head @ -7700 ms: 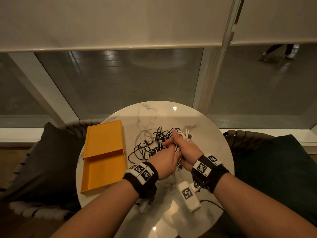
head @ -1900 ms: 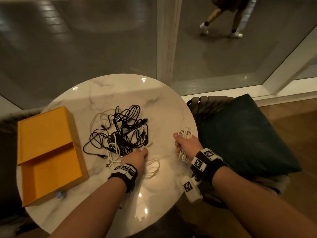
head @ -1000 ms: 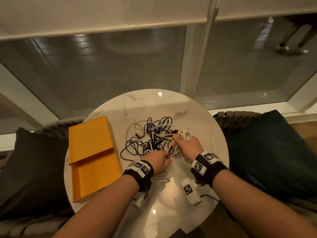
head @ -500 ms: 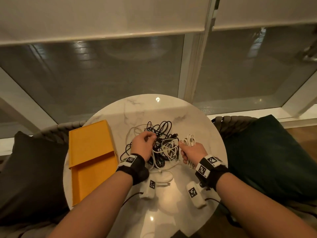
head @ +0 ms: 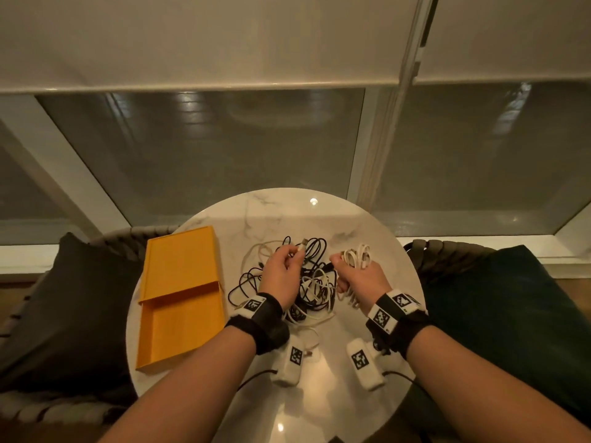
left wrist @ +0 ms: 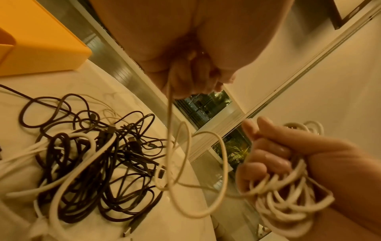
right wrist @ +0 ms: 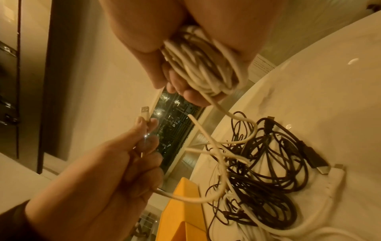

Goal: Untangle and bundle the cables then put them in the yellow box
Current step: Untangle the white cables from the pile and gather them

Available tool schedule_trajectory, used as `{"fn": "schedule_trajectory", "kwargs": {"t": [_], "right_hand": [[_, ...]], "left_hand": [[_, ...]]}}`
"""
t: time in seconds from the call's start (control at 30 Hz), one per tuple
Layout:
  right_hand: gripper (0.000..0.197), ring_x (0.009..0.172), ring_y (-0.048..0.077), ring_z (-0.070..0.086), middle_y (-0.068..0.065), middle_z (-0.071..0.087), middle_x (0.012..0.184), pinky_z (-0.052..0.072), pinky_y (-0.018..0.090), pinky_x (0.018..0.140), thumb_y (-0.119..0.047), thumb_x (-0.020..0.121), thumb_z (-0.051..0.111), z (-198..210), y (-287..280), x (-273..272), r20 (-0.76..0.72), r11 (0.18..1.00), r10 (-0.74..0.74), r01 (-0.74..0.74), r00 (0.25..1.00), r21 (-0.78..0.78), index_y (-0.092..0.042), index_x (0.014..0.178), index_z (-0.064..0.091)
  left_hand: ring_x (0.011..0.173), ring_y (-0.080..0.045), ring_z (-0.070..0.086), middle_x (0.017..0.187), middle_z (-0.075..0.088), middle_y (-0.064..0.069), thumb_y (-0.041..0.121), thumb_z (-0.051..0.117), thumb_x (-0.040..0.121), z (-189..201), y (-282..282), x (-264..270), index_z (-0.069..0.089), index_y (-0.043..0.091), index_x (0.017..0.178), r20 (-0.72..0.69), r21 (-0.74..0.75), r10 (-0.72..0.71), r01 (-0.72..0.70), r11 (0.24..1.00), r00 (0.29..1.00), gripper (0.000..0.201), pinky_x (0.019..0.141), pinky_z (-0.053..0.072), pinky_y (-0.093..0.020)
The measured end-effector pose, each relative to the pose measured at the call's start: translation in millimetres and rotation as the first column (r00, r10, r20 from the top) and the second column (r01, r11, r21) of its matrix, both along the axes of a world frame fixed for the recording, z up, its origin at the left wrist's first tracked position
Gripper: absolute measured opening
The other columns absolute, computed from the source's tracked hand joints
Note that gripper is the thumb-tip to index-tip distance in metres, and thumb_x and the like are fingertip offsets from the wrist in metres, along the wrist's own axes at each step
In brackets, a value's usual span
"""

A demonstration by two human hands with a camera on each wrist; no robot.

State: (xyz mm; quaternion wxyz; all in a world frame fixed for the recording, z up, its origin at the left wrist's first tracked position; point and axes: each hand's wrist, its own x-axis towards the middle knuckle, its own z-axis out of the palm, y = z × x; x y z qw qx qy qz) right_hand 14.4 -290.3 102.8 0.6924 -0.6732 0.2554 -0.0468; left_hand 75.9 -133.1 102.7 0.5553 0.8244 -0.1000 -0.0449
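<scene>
Forearms reach in from the near edge over a round marble counter [head: 319,407], each wrist wrapped in a black band carrying square black-and-white markers, with a small white marked block hanging under each wrist just above the stone. Dark cushions [head: 67,302] sit on woven chairs to either side of the counter.

Further in, the left hand [head: 281,276] is raised over the heap and pinches the USB plug end of a white cable [right wrist: 145,114] between thumb and fingertips; that cable trails down from the palm in loose loops toward the pile. The right hand [head: 358,279] is closed round a coiled bundle of white cable [head: 356,257], its loops sticking out above and below the fist. A single white strand runs from this bundle across to the left hand.

Between and under the hands lies the tangle of cables [head: 307,282], black and white strands knotted together flat on the counter, several plugs showing at its edges.

Left of the tangle lies the yellow box [head: 179,302], flat and rectangular, its lid slid partly back; the open near part shows only bare yellow floor.

Beyond the counter stand tall window panes under lowered pale blinds.
</scene>
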Motion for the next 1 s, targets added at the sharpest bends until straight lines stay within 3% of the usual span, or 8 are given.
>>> {"fn": "schedule_trajectory", "kwargs": {"t": [0.07,0.17,0.33,0.5,0.6,0.73,0.87,1.0], "right_hand": [[0.029,0.056,0.024,0.052,0.007,0.058,0.058,0.048,0.04,0.065,-0.035,0.086,0.073,3.1,-0.4,1.4,0.024,1.0,-0.003,0.003,1.0,0.021,-0.008,0.076,0.069],[0.046,0.058,0.025,0.052,0.008,0.057,0.061,0.046,0.039,0.063,-0.044,0.083,0.075,8.7,0.5,4.0,0.056,0.999,0.012,-0.014,0.998,0.038,0.002,0.088,0.07],[0.046,0.057,0.022,0.054,0.009,0.059,0.062,0.045,0.034,0.059,-0.04,0.085,0.076,14.4,4.6,6.2,0.103,0.996,0.064,-0.07,0.993,0.06,0.005,0.092,0.07],[0.033,0.059,0.014,0.06,0.006,0.065,0.067,0.05,0.029,0.057,-0.034,0.091,0.071,19.2,6.2,5.3,0.127,0.999,0.004,-0.01,0.992,0.045,-0.001,0.093,0.072],[0.028,0.066,0.017,0.062,0.005,0.066,0.073,0.052,0.035,0.065,-0.036,0.092,0.069,22.4,0.8,5.0,0.132,0.979,-0.079,0.052,0.988,0.198,-0.009,0.088,0.072],[0.031,0.068,0.02,0.069,0.008,0.07,0.073,0.057,0.039,0.072,-0.029,0.1,0.057,44.5,-5.4,1.7,0.199,0.842,-0.166,0.034,0.966,0.539,-0.006,0.082,0.067],[0.028,0.044,0.012,0.053,-0.002,0.045,0.05,0.057,0.031,0.057,-0.019,0.101,0.055,62.7,-11.8,0.5,0.27,0.735,-0.229,-0.015,0.935,0.678,-0.015,0.073,0.052],[0.012,0.04,0.007,0.04,-0.006,0.036,0.047,0.05,0.024,0.051,-0.021,0.093,0.059,73.8,-12.8,-3.1,0.3,0.726,-0.216,-0.053,0.929,0.686,-0.01,0.092,0.058]], "left_hand": [[0.082,-0.011,0.057,0.09,0.062,0.004,0.028,0.046,0.103,4.2,-6.6,-5.5,0.062,0.018,0.106,0.011,0.004,-0.032,0.032,0.999,0.999,0.019,0.074,0.045,-0.027],[0.083,-0.005,0.054,0.092,0.06,0.008,0.019,0.041,0.104,8.1,-15.3,-14.3,0.059,0.02,0.105,0.036,0.028,-0.093,0.092,0.995,0.995,0.018,0.072,0.04,-0.022],[0.085,-0.011,0.063,0.091,0.067,0.002,0.018,0.05,0.1,13.3,-24.2,-27.2,0.063,0.02,0.107,0.058,-0.029,-0.163,0.165,0.986,0.985,0.015,0.078,0.052,-0.026],[0.068,-0.009,0.059,0.083,0.07,-0.004,0.023,0.057,0.097,15.3,-28.2,-29.4,0.066,0.019,0.095,0.043,-0.079,-0.146,0.149,0.986,0.988,0.01,0.064,0.048,-0.024],[0.062,-0.013,0.054,0.075,0.066,-0.01,0.039,0.06,0.095,12.8,-23.6,-29.4,0.062,0.02,0.083,0.024,0.032,-0.2,0.199,0.98,0.98,0.023,0.06,0.047,-0.033],[0.056,-0.009,0.048,0.065,0.055,0.001,0.038,0.054,0.098,4.3,-9.8,-28.2,0.055,0.021,0.074,-0.022,0.174,-0.319,0.318,0.932,0.947,0.029,0.055,0.041,-0.025],[0.054,-0.009,0.048,0.064,0.056,0.005,0.033,0.05,0.101,-2.3,14.5,-21.1,0.054,0.024,0.075,-0.066,0.175,-0.303,0.31,0.935,0.951,0.028,0.056,0.042,-0.024],[0.057,-0.01,0.046,0.063,0.052,0.005,0.033,0.051,0.101,-0.2,43.9,-9.0,0.053,0.022,0.072,-0.058,0.18,-0.204,0.211,0.961,0.977,0.032,0.058,0.04,-0.025]]}}
